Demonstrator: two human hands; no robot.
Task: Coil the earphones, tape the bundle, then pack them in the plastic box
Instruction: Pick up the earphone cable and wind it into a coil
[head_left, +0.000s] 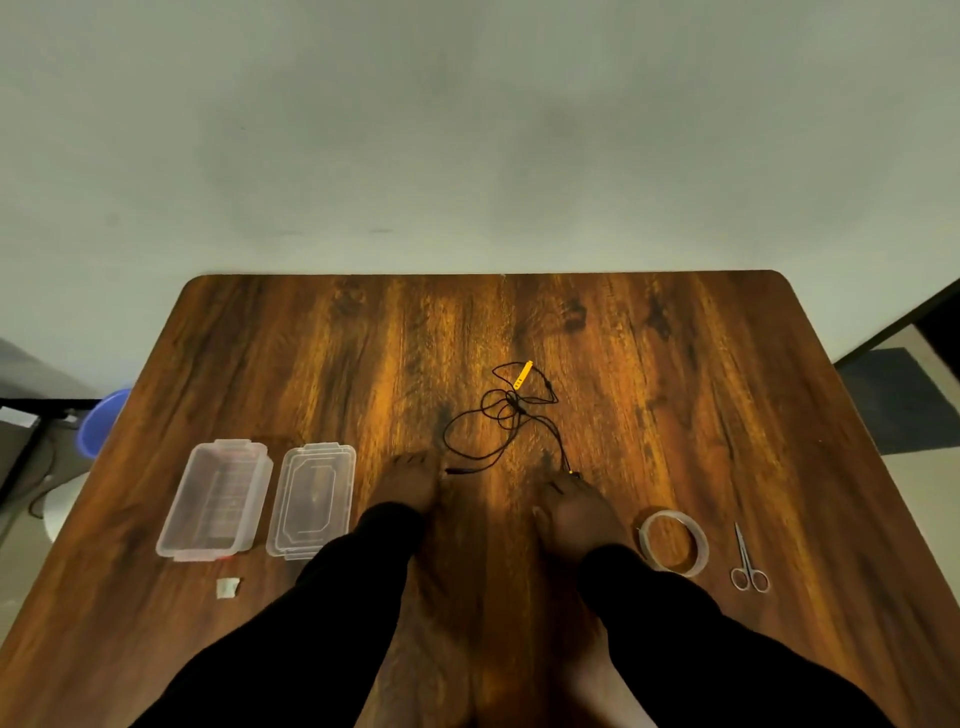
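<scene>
Black earphones (506, 415) with a yellow remote lie in a loose tangle at the middle of the wooden table (675, 364). My left hand (410, 480) rests flat just left of the plug end, close to it. My right hand (574, 506) rests with its fingertips at the other cable end, near a small yellow tip; whether it pinches the cable I cannot tell. A clear plastic box (215, 499) stands open at the left, and its lid (311, 501) lies beside it. A roll of clear tape (674, 542) lies to the right of my right hand.
Small scissors (748, 564) lie right of the tape. A small scrap of tape (227, 588) sits near the table's front left. Off the table's left edge are a blue bowl (101, 423) and a white stool. A wall stands behind the table.
</scene>
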